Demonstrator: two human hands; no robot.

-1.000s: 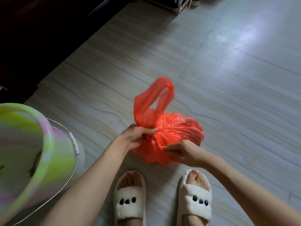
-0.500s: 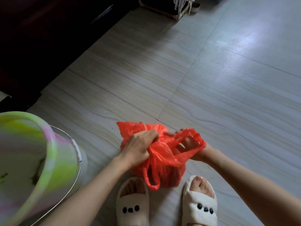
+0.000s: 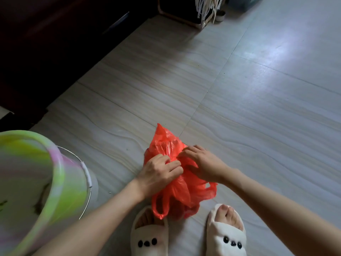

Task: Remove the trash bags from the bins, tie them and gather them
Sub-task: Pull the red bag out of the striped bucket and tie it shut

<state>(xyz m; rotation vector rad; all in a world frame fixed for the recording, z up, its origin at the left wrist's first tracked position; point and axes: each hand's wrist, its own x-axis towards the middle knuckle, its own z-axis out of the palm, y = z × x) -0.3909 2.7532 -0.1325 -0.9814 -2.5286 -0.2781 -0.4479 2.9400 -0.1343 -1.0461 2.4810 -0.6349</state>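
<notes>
Floor (image 3: 249, 93): pale wood-grain tiles, thin seams, light glaring top right.
Bag (image 3: 177, 189): red, crumpled, right there on the tiles just ahead of the slippers.
Slippers (image 3: 149, 235): white pair, flat on the floor.
Bin (image 3: 36, 191): green-pink, at the left edge.
Stand (image 3: 184, 17): wooden frame, far back.

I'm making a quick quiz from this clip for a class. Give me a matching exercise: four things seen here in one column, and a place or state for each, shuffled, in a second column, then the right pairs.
Things
1. red trash bag
2. bucket
3. white slippers
4. left hand

Places or states
A. at the left edge of the view, wire handle down along its side
B. on the person's feet, dark dots on top
C. on the floor by the feet, under both hands
D. fingers curled into the red plastic, facing the right hand

Pairs: 1-C, 2-A, 3-B, 4-D
</notes>
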